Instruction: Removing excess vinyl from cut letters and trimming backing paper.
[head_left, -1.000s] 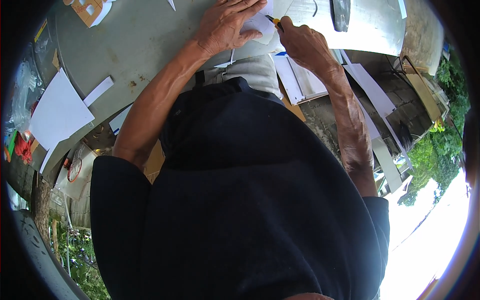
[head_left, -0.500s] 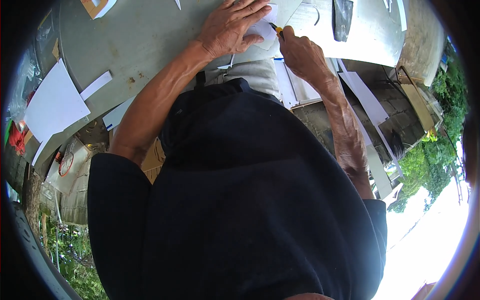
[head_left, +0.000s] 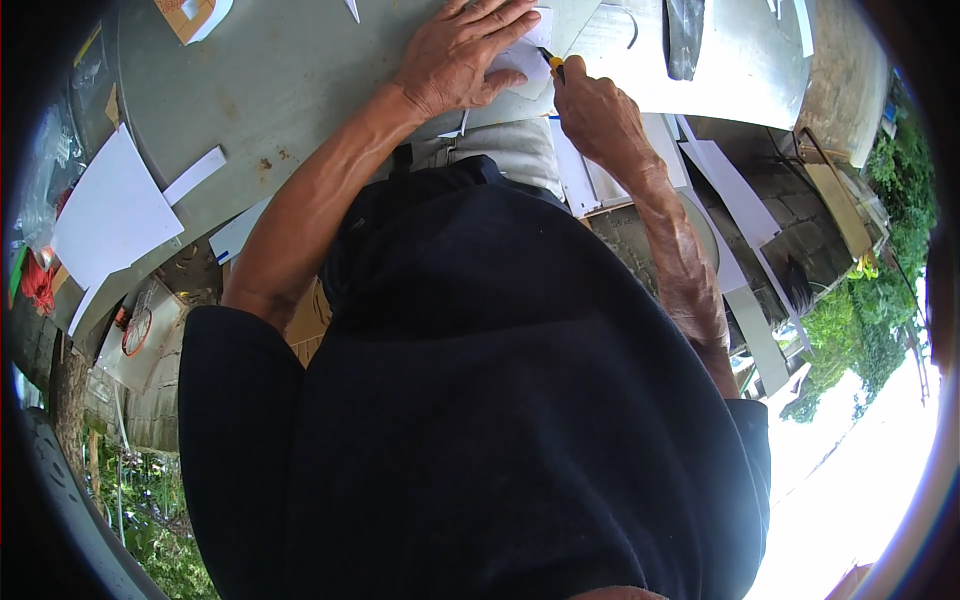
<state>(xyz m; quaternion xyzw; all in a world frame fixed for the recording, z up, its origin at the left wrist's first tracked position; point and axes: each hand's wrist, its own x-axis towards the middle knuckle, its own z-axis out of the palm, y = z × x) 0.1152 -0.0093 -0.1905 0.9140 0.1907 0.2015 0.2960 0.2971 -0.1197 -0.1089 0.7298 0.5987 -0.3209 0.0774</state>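
Flat on a piece of white sheet (head_left: 524,62) lies my left hand (head_left: 462,58), its fingers spread and pressing down. My right hand (head_left: 603,110) is wrapped round a yellow and black utility knife (head_left: 556,64). The knife's dark tip meets the white sheet just right of my left thumb. Much of the sheet is hidden under my left hand. Both hands are over the grey tabletop (head_left: 300,70), near its front edge.
Large white sheets (head_left: 118,215) and a narrow strip (head_left: 195,175) lie at the left edge. A dark flat bar (head_left: 685,40) rests right of the knife. White panels (head_left: 735,190) lean lower right. A cardboard piece (head_left: 185,15) sits at the far left.
My right hand has shifted slightly down and left with the knife, and the knife tip has moved a little along the sheet. My left hand stays in place.
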